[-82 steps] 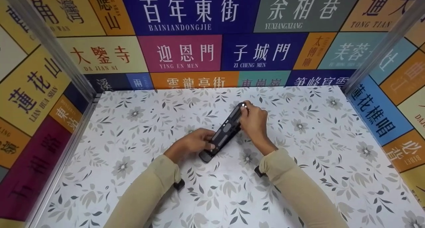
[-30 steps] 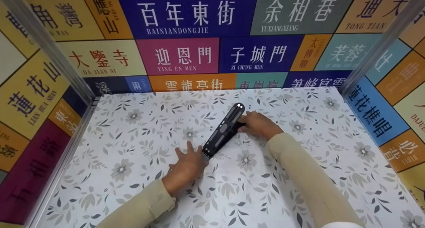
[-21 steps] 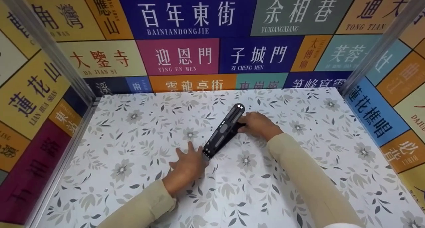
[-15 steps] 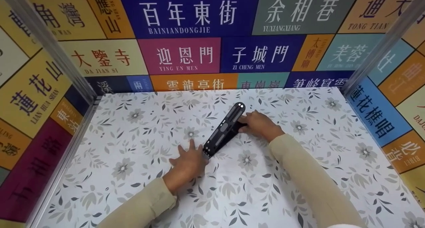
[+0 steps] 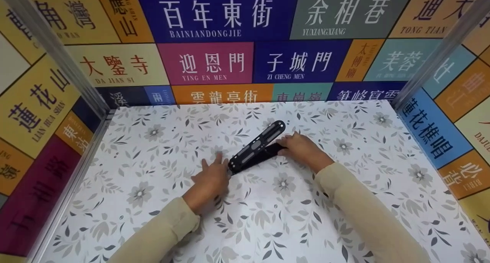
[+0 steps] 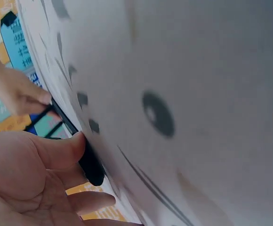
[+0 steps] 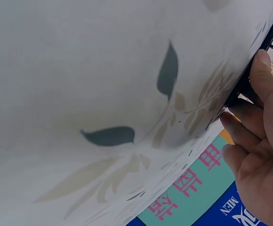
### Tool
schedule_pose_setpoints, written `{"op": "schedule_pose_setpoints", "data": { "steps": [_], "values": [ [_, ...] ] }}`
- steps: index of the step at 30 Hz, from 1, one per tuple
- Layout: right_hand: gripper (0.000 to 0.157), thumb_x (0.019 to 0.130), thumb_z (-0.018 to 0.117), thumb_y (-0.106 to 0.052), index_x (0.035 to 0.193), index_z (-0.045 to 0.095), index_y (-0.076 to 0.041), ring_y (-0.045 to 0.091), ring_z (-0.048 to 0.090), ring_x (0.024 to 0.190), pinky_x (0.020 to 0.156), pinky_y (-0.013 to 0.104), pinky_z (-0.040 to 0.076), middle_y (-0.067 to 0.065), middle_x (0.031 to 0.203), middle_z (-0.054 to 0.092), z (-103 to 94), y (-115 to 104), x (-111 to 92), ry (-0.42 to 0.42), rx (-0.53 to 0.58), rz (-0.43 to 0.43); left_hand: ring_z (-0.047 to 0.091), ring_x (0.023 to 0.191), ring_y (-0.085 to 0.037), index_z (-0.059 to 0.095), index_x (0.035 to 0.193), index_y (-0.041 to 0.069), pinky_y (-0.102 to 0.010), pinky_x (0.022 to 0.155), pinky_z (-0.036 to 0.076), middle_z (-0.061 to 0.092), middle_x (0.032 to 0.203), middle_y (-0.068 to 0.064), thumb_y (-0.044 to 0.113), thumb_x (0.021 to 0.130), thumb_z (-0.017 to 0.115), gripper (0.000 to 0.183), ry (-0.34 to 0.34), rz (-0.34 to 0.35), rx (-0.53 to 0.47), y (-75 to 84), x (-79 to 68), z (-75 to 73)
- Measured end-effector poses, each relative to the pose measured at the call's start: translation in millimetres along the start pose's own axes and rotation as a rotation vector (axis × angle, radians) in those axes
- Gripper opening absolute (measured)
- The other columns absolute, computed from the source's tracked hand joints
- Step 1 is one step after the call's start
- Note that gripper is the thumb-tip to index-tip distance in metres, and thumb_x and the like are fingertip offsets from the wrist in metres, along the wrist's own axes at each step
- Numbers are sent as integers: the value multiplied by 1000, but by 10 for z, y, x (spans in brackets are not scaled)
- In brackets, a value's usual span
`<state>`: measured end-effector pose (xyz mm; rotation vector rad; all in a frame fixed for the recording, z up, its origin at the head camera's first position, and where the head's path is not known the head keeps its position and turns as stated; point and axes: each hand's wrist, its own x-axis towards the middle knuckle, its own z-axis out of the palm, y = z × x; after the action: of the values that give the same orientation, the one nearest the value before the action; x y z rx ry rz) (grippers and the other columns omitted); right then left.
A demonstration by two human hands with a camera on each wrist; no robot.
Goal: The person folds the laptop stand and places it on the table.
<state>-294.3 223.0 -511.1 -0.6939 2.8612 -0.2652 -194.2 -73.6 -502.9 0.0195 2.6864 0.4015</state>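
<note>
A long black folding stand (image 5: 254,144) with grey pads and small holes lies slantwise over the cloth, its two bars spread in a narrow V. The left hand (image 5: 210,182) is at its near end, some fingers spread outward. In the left wrist view the left thumb (image 6: 63,148) and forefinger pinch that rounded black end. The right hand (image 5: 304,148) grips the far end of the lower bar. In the right wrist view the right thumb (image 7: 263,70) presses one face of the bar, with fingers behind it. The upper bar's far tip stands free of both hands.
A white cloth (image 5: 153,224) with grey flowers and leaves covers the table. Colourful sign-printed panels (image 5: 206,64) stand at the back and both sides. Metal posts (image 5: 432,52) rise at the back corners.
The right hand has gone from the stand's far tip to its lower bar. Lately the bars have parted further, the right hand shifting right and the left hand slightly left and away.
</note>
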Motion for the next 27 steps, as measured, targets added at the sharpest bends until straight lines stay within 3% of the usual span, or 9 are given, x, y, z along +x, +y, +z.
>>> {"op": "schedule_pose_setpoints", "data": {
  "steps": [5, 8, 13, 17, 20, 23, 27],
  "values": [
    [49, 99, 68, -33, 142, 61, -12, 45, 58, 126, 107, 55, 47, 22, 139, 62, 34, 8, -51, 30, 0, -28, 8, 153, -55, 33, 160, 25, -90, 98, 22, 12, 173, 0, 22, 106, 50, 57, 39, 35, -19, -67, 47, -72],
    [46, 99, 68, -30, 139, 64, -8, 42, 63, 117, 102, 53, 51, 20, 128, 67, 42, -3, -86, 48, -18, -48, 9, 152, -55, 36, 159, 27, -90, 98, 19, 13, 172, -1, 25, 107, 47, 53, 46, 52, -33, -99, 82, -114],
    [43, 98, 68, -29, 134, 67, -5, 46, 63, 117, 100, 54, 53, 20, 125, 68, 29, -45, -158, 44, -79, -61, 7, 154, -51, 38, 156, 32, -91, 98, 8, 10, 172, 3, 35, 107, 51, 51, 36, 63, -71, -171, 186, -182],
    [43, 98, 67, -30, 132, 68, -3, 50, 62, 115, 96, 55, 54, 22, 122, 69, 51, -81, -205, 53, -131, -80, 5, 154, -52, 40, 154, 34, -92, 98, 9, 8, 172, 3, 29, 103, 60, 55, -3, 73, -52, -221, 293, -235],
    [41, 98, 68, -30, 128, 70, -2, 45, 66, 103, 87, 54, 56, 21, 111, 71, 85, -103, -249, 85, -160, -100, 1, 155, -50, 44, 152, 37, -91, 101, 8, 8, 173, 6, 22, 98, 67, 60, -29, 56, -59, -241, 360, -273],
    [39, 97, 69, -30, 125, 71, -2, 41, 67, 97, 83, 53, 57, 19, 105, 71, 112, -127, -299, 110, -153, -96, 0, 155, -50, 48, 148, 40, -91, 102, 6, 9, 173, 6, 25, 99, 66, 55, -32, 53, -69, -263, 417, -301],
    [34, 98, 69, -29, 118, 73, -2, 38, 66, 93, 81, 52, 57, 19, 101, 70, 112, -165, -357, 94, -134, -78, -1, 156, -48, 45, 153, 34, -90, 103, 4, 14, 172, 4, 31, 99, 66, 58, -15, 64, -118, -304, 479, -332]
  ]
}}
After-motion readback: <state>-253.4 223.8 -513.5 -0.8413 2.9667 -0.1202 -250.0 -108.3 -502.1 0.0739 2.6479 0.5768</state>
